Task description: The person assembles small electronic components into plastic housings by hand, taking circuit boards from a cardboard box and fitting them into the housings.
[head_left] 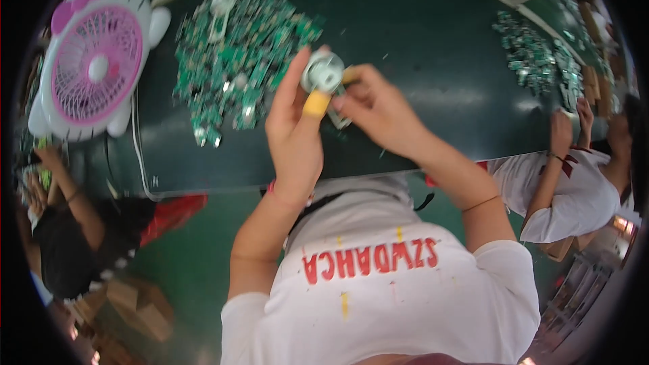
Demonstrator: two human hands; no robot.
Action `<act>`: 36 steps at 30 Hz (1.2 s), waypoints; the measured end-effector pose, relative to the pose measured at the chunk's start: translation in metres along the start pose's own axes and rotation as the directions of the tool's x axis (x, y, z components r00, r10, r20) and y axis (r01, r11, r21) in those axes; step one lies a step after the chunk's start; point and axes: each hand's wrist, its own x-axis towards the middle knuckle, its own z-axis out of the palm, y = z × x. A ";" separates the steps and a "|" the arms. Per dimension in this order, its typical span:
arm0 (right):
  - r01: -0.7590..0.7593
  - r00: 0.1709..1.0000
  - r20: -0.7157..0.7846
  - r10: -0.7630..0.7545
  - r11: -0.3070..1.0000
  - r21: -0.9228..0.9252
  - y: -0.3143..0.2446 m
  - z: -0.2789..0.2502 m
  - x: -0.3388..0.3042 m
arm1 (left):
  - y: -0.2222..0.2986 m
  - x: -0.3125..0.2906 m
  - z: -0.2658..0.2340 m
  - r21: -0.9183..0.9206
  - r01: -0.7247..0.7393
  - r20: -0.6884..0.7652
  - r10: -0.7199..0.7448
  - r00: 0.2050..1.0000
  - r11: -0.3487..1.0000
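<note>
My left hand (295,122) is closed around a round whitish-silver piece (326,73) with a raised, cup-like face; its exact kind is not clear. Yellow wrapping (316,103) covers my left thumb. My right hand (378,109) comes in from the right, with its thumb and fingers bent together against the side of that round piece. Another bit of yellow shows at its index fingertip. Just beneath the right fingers a small pale part (338,119) sticks out, mostly hidden. Both hands are above the near part of the dark green table (419,74).
A wide heap of small green circuit boards (236,54) spreads beyond my left hand. At the left stands a white-and-pink fan (98,67) with a white cable (138,142). More boards (531,54) lie far right, near a co-worker in white (574,189). Another person in black (74,243) is at left.
</note>
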 end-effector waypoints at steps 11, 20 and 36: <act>0.124 0.991 -0.004 -0.132 0.942 -0.311 -0.016 0.000 0.002 | -0.010 0.011 0.003 0.265 -0.232 -0.050 0.253 0.966 0.936; 0.324 0.789 -0.059 -0.612 0.496 -0.806 -0.008 -0.002 0.016 | -0.003 0.022 -0.006 0.418 -0.158 0.072 0.141 0.987 0.894; 0.232 0.936 -0.089 -0.340 0.789 -0.569 -0.021 0.015 0.010 | -0.006 0.010 -0.006 0.773 -0.460 0.134 0.597 0.791 0.437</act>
